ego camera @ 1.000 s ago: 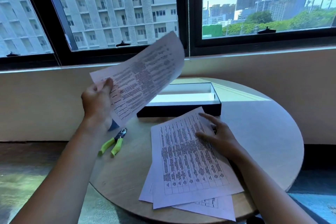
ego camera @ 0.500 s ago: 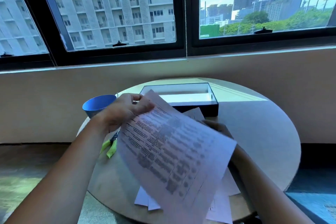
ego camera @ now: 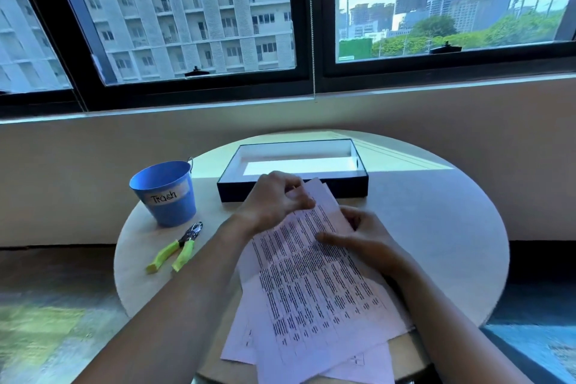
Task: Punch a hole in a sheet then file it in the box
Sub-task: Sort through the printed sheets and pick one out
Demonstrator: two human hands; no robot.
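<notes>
A printed sheet [ego camera: 318, 284] lies slanted over a loose pile of papers [ego camera: 240, 343] at the near side of the round table [ego camera: 436, 227]. My left hand [ego camera: 274, 199] pinches the sheet's far top corner. My right hand [ego camera: 358, 237] holds the sheet's right edge just below, thumb on top of the page. A hand punch with yellow-green handles [ego camera: 176, 248] lies on the table to the left, untouched. The shallow black box [ego camera: 293, 187] with a white inside stands open at the far side, behind my hands.
A blue bucket labelled "Trash" [ego camera: 165, 193] stands at the table's left, beside the punch. A low wall and windows run behind the table. The paper pile overhangs the near table edge.
My left hand has brought the raised sheet down from the air onto the pile. My right hand has moved from the pile to the sheet's right edge. The bucket has come into view.
</notes>
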